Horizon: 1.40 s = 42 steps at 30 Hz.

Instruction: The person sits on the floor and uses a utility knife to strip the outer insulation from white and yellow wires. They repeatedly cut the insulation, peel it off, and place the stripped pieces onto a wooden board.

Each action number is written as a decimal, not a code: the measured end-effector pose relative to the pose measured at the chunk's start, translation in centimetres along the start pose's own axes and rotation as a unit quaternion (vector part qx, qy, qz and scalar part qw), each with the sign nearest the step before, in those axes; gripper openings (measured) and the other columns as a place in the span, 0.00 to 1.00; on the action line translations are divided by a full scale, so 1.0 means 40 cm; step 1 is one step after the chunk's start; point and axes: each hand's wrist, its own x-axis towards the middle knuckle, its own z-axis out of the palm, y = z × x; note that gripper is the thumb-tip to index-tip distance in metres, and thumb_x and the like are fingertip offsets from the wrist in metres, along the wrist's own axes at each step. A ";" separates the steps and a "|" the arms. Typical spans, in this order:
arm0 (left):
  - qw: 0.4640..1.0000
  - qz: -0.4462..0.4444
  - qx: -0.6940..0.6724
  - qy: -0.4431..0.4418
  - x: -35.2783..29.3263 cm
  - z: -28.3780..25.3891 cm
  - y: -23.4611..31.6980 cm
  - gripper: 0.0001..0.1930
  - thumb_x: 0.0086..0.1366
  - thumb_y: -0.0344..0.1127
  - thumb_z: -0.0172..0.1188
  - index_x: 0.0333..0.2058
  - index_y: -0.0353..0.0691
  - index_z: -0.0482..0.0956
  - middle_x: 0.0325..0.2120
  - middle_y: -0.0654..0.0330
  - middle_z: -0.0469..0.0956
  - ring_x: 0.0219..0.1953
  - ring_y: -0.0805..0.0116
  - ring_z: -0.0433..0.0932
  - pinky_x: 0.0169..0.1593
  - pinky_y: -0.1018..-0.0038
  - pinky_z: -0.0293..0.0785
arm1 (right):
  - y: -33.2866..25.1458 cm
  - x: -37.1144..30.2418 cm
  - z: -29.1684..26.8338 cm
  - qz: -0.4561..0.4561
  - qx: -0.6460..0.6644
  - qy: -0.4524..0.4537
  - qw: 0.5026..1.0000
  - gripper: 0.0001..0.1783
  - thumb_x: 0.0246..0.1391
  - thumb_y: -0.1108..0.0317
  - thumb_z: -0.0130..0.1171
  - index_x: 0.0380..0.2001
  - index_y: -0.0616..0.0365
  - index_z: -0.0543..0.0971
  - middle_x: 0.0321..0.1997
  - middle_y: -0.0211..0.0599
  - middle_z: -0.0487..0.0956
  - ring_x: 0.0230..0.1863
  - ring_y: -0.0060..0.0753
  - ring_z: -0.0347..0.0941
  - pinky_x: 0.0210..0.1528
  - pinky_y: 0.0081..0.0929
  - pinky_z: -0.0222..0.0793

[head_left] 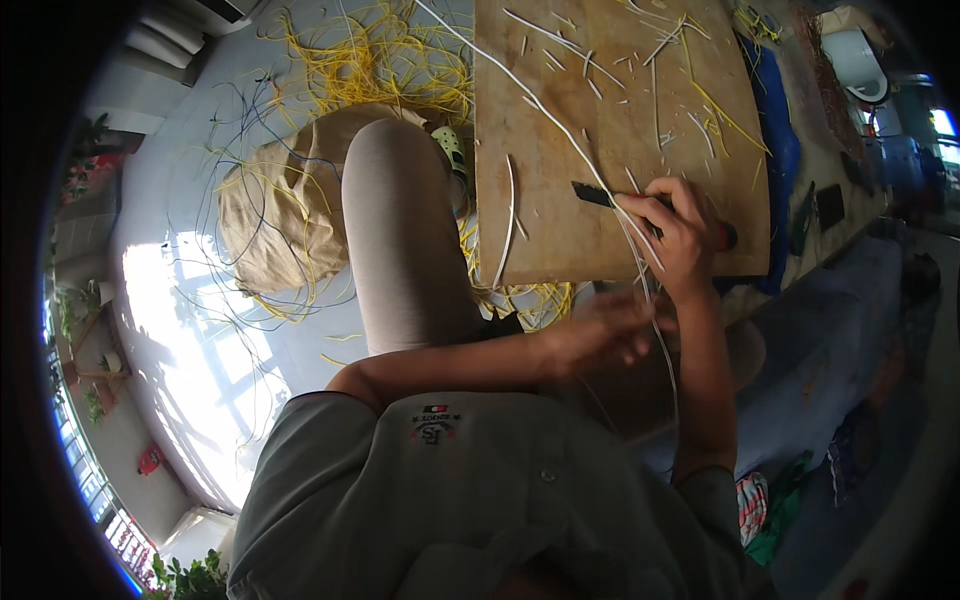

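My right hand (680,240) is closed around a knife over the near right part of a wooden board (570,245). Its dark blade (592,194) points left, and a red and black end (725,236) shows past the palm. A long white wire (535,98) comes from the far edge of the board, passes by the blade and under the right fingers, then hangs down past the near edge. My left hand (598,336) is just off that near edge, beside the hanging wire. Motion smears its fingers, so its grip on the wire is unclear.
Short white scraps (588,70) and a yellow strip (722,110) lie on the board. Tangled yellow sheathing (370,65) covers the floor at the far left, with a tan sack (290,200) next to it. Blue cloth (775,150) lines the board's right side. My knee (400,200) stands left of the board.
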 end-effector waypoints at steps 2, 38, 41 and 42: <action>1.000 0.001 -0.018 0.020 0.008 0.003 0.021 0.19 0.67 0.47 0.41 0.43 0.37 0.69 0.32 0.59 0.75 0.27 0.73 0.72 0.30 0.77 0.70 | 0.000 -0.003 0.000 0.009 0.010 0.002 1.000 0.09 0.36 0.69 0.63 0.26 0.45 0.80 0.26 0.27 0.68 0.29 0.35 0.66 0.31 0.32 0.62; 0.987 0.018 0.099 0.124 0.013 0.002 -0.003 0.21 0.68 0.49 0.35 0.26 0.39 0.67 0.14 0.61 0.69 0.13 0.74 0.66 0.19 0.79 0.62 | 0.074 0.055 0.037 -0.061 0.028 0.018 0.998 0.08 0.35 0.66 0.65 0.25 0.44 0.81 0.27 0.26 0.69 0.30 0.32 0.67 0.34 0.29 0.63; 0.986 0.011 0.098 0.132 0.014 0.016 0.008 0.22 0.68 0.49 0.35 0.26 0.39 0.68 0.14 0.61 0.69 0.13 0.74 0.66 0.19 0.80 0.63 | 0.086 0.099 0.045 -0.067 0.059 -0.002 0.996 0.07 0.36 0.66 0.64 0.24 0.44 0.80 0.26 0.24 0.68 0.30 0.29 0.67 0.34 0.29 0.64; 0.986 0.013 0.096 0.138 0.011 0.021 0.013 0.22 0.68 0.49 0.35 0.25 0.39 0.68 0.14 0.61 0.70 0.13 0.74 0.66 0.19 0.80 0.63 | 0.084 0.095 0.044 -0.047 0.070 -0.009 0.996 0.07 0.36 0.66 0.64 0.24 0.44 0.80 0.26 0.24 0.68 0.30 0.30 0.67 0.34 0.29 0.64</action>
